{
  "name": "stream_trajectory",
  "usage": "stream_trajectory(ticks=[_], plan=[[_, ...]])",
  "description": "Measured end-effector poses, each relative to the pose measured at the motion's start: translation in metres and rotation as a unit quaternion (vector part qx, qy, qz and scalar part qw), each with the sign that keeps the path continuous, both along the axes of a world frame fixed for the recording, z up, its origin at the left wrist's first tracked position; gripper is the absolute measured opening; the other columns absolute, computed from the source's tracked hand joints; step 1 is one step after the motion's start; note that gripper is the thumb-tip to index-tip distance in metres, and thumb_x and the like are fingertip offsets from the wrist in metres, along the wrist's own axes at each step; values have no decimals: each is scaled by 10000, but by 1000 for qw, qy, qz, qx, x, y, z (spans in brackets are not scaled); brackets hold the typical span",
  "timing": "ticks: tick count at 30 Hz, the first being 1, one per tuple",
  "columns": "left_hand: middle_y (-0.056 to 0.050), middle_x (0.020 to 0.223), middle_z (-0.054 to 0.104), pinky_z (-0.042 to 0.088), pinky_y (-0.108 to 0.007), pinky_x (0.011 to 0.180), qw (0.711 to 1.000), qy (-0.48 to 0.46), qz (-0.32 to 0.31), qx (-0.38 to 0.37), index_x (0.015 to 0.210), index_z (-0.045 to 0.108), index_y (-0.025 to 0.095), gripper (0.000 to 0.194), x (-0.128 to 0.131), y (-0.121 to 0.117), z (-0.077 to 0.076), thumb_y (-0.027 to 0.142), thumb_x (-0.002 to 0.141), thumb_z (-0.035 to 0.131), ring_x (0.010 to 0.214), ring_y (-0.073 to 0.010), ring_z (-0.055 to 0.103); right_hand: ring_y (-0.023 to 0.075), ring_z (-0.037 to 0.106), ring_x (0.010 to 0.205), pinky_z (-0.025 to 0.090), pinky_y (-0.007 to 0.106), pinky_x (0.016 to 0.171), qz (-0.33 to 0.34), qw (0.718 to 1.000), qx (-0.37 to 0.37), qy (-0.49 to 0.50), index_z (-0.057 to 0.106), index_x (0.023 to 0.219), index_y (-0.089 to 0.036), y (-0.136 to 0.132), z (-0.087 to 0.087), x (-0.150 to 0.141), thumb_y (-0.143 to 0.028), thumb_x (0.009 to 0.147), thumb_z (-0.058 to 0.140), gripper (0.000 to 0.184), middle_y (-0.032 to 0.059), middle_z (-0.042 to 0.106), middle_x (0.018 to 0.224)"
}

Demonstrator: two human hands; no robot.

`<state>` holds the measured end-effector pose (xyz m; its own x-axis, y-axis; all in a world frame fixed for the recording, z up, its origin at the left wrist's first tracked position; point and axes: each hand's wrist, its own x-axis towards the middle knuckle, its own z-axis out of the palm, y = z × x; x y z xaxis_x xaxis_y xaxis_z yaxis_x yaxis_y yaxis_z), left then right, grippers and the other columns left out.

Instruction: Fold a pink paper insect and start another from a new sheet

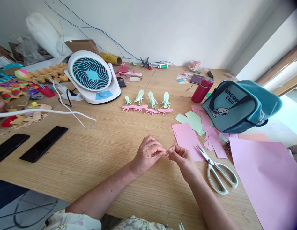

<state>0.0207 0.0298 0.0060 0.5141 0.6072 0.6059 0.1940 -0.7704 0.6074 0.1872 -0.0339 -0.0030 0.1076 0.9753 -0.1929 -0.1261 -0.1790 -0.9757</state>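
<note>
My left hand [148,153] and my right hand [183,159] meet above the table, thumbs and forefingers closed in a pinch. Between the fingertips is a small piece of pink paper, mostly hidden; its shape I cannot make out. Beyond the hands stands a row of folded green paper figures [152,99], with pink folded paper figures [152,111] lined up in front of it. Right of my right hand lie a stack of pink paper sheets [188,137] and white-handled scissors [216,171], blades partly apart and resting on the paper.
Green paper pieces [192,121] and pink scraps [216,142] lie near a teal bag [234,105] and a red flask [202,90]. A large pink sheet [268,179] covers the right edge. Leftward are a fan [92,76], a white cable [74,111] and two black phones [44,143].
</note>
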Motion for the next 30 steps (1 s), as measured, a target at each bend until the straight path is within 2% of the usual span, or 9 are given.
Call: stream_trajectory(ticks=[9, 14, 21, 26, 30], plan=[[-6, 723, 685, 419, -400, 979, 997, 27, 10, 71, 779, 676, 210, 104, -1, 2, 0, 210, 879, 647, 757, -160, 556, 96, 345, 514, 259, 241, 486, -16, 1000, -11, -7, 588, 607, -180, 1, 2, -1, -541, 700, 741, 403, -33, 470, 529], [-4, 728, 679, 411, -399, 981, 997, 31, 9, 70, 781, 672, 203, 92, -1, 3, -1, 198, 871, 654, 755, -157, 554, 90, 298, 506, 208, 239, 463, -14, 1000, -13, -23, 600, 620, -179, 1, 6, 1, -556, 681, 753, 412, -39, 445, 530], [10, 692, 676, 423, -370, 958, 1000, 2, 4, 21, 769, 683, 205, 86, 1, 3, -1, 219, 854, 690, 735, -148, 546, 91, 321, 507, 232, 240, 469, -16, 999, 0, -49, 606, 645, -173, 2, 7, 1, -566, 706, 727, 415, -31, 470, 547], [14, 707, 675, 414, -387, 999, 999, 0, 11, 34, 767, 690, 200, 89, 1, 2, -3, 216, 854, 692, 747, -139, 550, 89, 328, 498, 242, 242, 464, -15, 996, 13, -91, 596, 656, -175, 1, 7, 1, -551, 747, 697, 399, -33, 479, 561], [16, 720, 678, 416, -393, 1012, 999, 12, 19, 46, 773, 694, 204, 88, 1, 3, -3, 225, 858, 689, 759, -138, 558, 97, 360, 520, 255, 246, 478, 4, 996, 15, -87, 624, 722, -171, 0, 6, 3, -512, 787, 679, 351, -22, 511, 606]])
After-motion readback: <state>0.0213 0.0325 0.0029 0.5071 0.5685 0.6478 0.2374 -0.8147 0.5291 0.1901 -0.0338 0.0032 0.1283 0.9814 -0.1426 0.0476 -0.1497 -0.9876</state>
